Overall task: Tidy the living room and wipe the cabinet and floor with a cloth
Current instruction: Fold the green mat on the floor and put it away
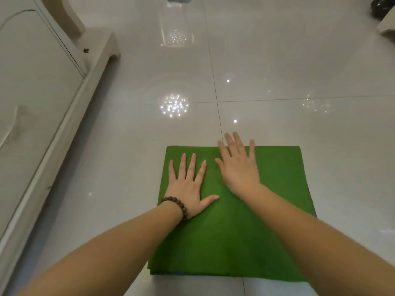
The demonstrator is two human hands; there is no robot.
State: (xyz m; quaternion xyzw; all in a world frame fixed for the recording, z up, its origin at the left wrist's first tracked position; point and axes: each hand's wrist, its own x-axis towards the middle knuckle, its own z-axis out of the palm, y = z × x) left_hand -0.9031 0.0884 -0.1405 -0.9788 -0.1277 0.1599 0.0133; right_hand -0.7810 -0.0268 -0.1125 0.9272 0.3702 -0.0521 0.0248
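Both palms flat, fingers spread: left hand [189, 186] and right hand [239, 167] press folded green cloth [245, 231] onto floor [299, 71], likely for even wiping pressure; cabinet [38, 86] left of left hand.

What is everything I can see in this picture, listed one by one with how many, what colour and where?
flat folded green cloth: one, green, spread on the floor at centre, under both hands
glossy pale tiled floor: one, off-white with thin dark joints, all across, reflecting ceiling lights
cream wooden cabinet: one, cream, along the left edge, standing on the floor
dark object: one, black, top right corner, too cropped to identify
brown beaded bracelet: one, dark brown, on the left wrist
left hand: one, flat with fingers spread on the cloth's left part
right hand: one, flat on the cloth, fingertips reaching past its far edge
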